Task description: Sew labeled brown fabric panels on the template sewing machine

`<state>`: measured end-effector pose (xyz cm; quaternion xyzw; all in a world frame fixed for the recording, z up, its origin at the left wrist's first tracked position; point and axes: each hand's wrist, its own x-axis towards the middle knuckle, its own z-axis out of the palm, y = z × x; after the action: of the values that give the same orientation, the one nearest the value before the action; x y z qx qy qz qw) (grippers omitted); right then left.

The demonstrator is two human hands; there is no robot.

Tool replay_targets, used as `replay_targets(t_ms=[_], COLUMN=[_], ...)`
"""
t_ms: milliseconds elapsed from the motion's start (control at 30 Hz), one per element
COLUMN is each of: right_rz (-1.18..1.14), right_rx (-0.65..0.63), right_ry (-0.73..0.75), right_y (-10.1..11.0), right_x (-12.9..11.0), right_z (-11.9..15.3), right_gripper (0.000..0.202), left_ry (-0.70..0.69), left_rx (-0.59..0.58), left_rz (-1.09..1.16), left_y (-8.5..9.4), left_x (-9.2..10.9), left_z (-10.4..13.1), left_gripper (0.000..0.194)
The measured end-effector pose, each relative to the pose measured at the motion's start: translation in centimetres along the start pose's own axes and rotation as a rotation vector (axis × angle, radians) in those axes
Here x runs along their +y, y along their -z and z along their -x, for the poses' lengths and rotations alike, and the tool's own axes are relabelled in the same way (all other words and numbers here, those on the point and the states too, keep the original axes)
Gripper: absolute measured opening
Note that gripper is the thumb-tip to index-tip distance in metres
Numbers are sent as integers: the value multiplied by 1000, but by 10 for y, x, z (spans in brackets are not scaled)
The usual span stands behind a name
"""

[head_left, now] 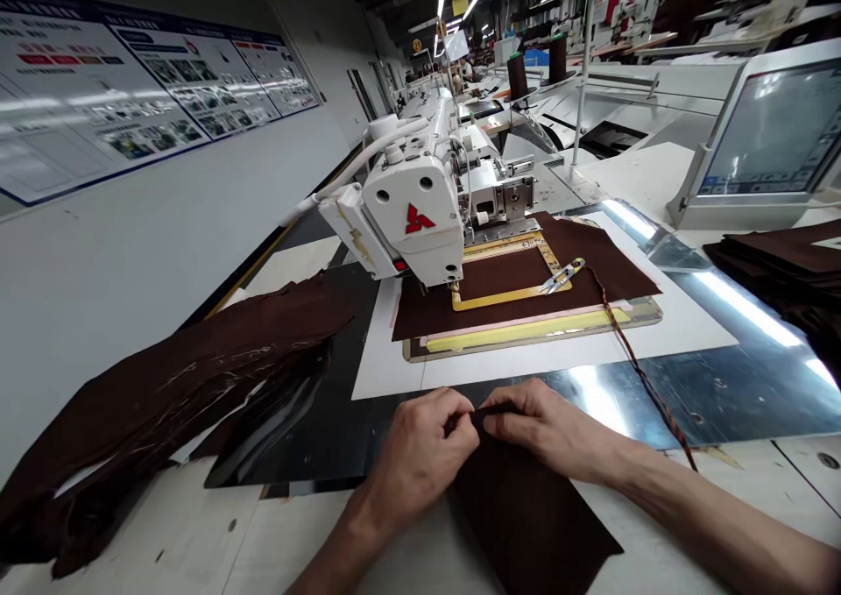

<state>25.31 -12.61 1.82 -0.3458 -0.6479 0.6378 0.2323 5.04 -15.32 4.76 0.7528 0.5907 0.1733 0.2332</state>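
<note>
— Workshop with a printed board (151, 95) along the left wall; a white sewing machine (420, 214) stands over a dark, shiny plate (308, 455) set on a pale tabletop (190, 534). Where is the piece in hand?

— Brown cloth (532, 516), at the near side of the table, in front of the machine. It drops from the hands toward the viewer, one corner pointing to the lower right.

— State of grip?

— Left hand (427, 442): fingers curled, thumb pressed in, pinching the top edge. Right hand (539, 424): thumb and fingers pinching the same edge, just beside the left. Fingertips are partly hidden, so whether the edge is folded there I cannot say for certain.

— Expected handling?

— Judged light and soft: it should bend readily, give little support of its own, and not break if dropped. Slip looks unlikely, given the matt face; creasing or a skewed edge seems the likelier fault. Best hold: two pinches on the edge, slightly apart, with light tension between.

— Nearby?

— Yellow frame (505, 301) on another brown sheet (618, 266) beside the needle end; snips (561, 277) lie across the frame's right side.
</note>
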Motion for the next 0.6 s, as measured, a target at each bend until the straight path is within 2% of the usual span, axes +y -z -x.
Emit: replay_targets(t_ms=[100,167,300,433,600], right_rz=[-90,-146,-198,-173,-96], right_rx=[-64,-70,-39,-29,-43], right_ry=[-55,-83,-93,-93,-79], right_y=[2,3,1,-1,0], right_x=[-1,-1,2,1,-2], right_z=[0,1,1,1,1], right_gripper=[15,14,12,12,14], left_ry=[154,155,10,-220,-382], left_rx=[-156,-145,-37,48,49], left_rz=[176,193,137,8,-126], left_y=[7,9,4,-2,1], left_x=[0,1,-1,-6,-9], left_z=[-3,-1,7,12,11], left_gripper=[19,19,18,17,18])
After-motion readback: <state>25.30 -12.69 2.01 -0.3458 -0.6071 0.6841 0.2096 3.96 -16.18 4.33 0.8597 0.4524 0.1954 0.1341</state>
